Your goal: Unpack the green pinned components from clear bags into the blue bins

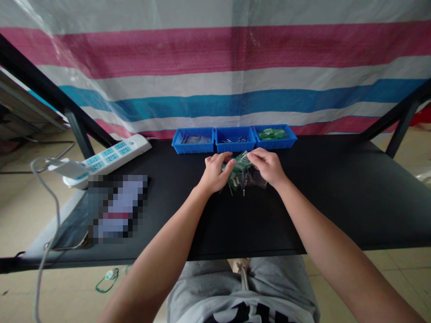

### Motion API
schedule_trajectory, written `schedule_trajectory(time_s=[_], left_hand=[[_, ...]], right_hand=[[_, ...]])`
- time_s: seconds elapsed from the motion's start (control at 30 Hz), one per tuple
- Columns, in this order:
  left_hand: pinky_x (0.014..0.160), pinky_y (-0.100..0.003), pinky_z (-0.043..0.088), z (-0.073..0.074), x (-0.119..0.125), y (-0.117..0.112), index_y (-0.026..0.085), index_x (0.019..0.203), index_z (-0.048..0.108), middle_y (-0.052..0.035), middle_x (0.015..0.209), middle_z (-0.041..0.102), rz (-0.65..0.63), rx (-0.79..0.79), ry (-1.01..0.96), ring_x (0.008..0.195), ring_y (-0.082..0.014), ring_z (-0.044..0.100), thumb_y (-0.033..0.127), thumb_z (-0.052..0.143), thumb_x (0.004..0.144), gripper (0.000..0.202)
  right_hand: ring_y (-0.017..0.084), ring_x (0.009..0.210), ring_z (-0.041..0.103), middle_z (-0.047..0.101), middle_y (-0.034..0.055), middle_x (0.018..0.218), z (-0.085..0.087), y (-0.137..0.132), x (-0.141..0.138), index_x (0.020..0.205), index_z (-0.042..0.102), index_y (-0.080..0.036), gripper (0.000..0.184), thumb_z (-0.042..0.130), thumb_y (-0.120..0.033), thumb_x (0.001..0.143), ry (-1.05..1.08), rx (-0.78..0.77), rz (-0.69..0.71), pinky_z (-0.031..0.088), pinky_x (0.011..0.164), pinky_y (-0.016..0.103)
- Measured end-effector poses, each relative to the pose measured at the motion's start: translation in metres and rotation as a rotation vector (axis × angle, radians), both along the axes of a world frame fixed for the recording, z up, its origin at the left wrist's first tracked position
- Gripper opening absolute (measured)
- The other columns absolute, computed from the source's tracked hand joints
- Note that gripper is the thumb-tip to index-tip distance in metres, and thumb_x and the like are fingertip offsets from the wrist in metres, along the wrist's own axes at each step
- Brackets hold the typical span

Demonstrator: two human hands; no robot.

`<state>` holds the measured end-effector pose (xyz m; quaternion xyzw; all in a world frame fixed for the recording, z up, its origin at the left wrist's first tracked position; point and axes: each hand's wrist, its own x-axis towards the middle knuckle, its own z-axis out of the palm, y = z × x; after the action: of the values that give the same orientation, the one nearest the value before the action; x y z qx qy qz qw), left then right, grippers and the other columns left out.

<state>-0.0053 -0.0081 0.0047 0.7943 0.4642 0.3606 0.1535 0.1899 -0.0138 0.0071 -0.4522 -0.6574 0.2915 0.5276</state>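
Near the middle of the black table, my left hand (215,172) is closed, thumb and fingers curled at the left edge of a small green plastic packet (241,160). My right hand (268,166) pinches the same packet from its right side, fingertips pressed together. Beneath and in front of my hands lies a small loose pile: more green packets (235,180), thin metal pin-like pieces (244,185) and small clear bags (258,179). My fingers partly cover the pile, so its exact contents are hard to make out.
Behind the pile stand three blue bins, holding clear bags (195,139), metal pieces (235,140) and green packets (272,133). A white power strip (107,159) with a plugged-in cable and a pixelated phone-like object (123,206) lie left. Striped sheeting (215,49) hangs behind the table.
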Motion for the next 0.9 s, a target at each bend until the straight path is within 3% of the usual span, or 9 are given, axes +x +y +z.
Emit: schedule_trajectory(time_s=[0.17, 0.33, 0.53, 0.63, 0.73, 0.9], left_hand=[[0.092, -0.04, 0.04, 0.0033, 0.0041, -0.0037, 0.016, 0.116, 0.06, -0.0068, 0.096, 0.071, -0.049, -0.007, -0.031, 0.092, -0.0216, 0.064, 0.042, 0.051, 0.09, 0.038], [0.074, -0.028, 0.047, 0.0019, 0.0037, -0.0026, 0.017, 0.111, 0.062, -0.0035, 0.087, 0.067, -0.102, -0.094, -0.259, 0.079, -0.0155, 0.063, 0.038, 0.062, 0.082, 0.035], [0.064, -0.025, 0.048, -0.0025, 0.0038, 0.001, 0.017, 0.114, 0.059, -0.0003, 0.076, 0.068, -0.02, -0.166, -0.455, 0.069, -0.0139, 0.063, 0.03, 0.071, 0.074, 0.043], [0.072, -0.03, 0.052, -0.0023, 0.0025, 0.0015, 0.018, 0.092, 0.068, -0.004, 0.084, 0.072, 0.009, -0.103, -0.425, 0.077, -0.0172, 0.067, 0.029, 0.069, 0.076, 0.019], [0.084, -0.035, 0.053, 0.0003, 0.001, 0.0004, 0.02, 0.079, 0.07, -0.0046, 0.092, 0.074, 0.0, 0.009, -0.383, 0.087, -0.0193, 0.068, 0.022, 0.068, 0.076, 0.004], [0.094, -0.04, 0.05, 0.0037, -0.0001, -0.0036, 0.021, 0.073, 0.069, -0.0067, 0.116, 0.068, -0.01, 0.162, -0.312, 0.106, -0.021, 0.064, 0.012, 0.061, 0.077, 0.013]], right_hand=[[0.008, 0.041, 0.046, 0.053, -0.0031, 0.053, -0.0022, 0.0028, -0.0036, 0.08, 0.072, -0.016, 0.039, 0.074, -0.053, 0.069, 0.341, -0.338, 0.037, 0.031, 0.036, 0.021], [0.011, 0.045, 0.057, 0.061, -0.0013, 0.06, 0.0015, 0.0008, -0.0091, 0.077, 0.067, -0.015, 0.044, 0.085, -0.048, 0.055, 0.499, -0.44, 0.102, 0.039, 0.036, 0.02], [0.013, 0.055, 0.062, 0.064, 0.0003, 0.066, -0.0006, 0.0018, -0.0078, 0.08, 0.068, -0.016, 0.039, 0.084, -0.042, 0.057, 0.431, -0.392, 0.098, 0.041, 0.039, 0.02], [0.011, 0.056, 0.057, 0.066, 0.0028, 0.075, -0.0018, 0.0023, -0.0059, 0.081, 0.07, -0.015, 0.035, 0.083, -0.038, 0.058, 0.357, -0.345, 0.082, 0.038, 0.039, 0.02], [0.009, 0.058, 0.054, 0.066, 0.0068, 0.099, -0.0024, 0.0018, -0.0045, 0.081, 0.071, -0.016, 0.033, 0.083, -0.037, 0.058, 0.32, -0.29, 0.119, 0.037, 0.039, 0.019], [0.01, 0.068, 0.057, 0.059, 0.0084, 0.121, -0.0023, -0.0006, -0.0034, 0.083, 0.071, -0.018, 0.024, 0.08, -0.031, 0.064, 0.319, -0.231, 0.237, 0.045, 0.044, 0.02]])
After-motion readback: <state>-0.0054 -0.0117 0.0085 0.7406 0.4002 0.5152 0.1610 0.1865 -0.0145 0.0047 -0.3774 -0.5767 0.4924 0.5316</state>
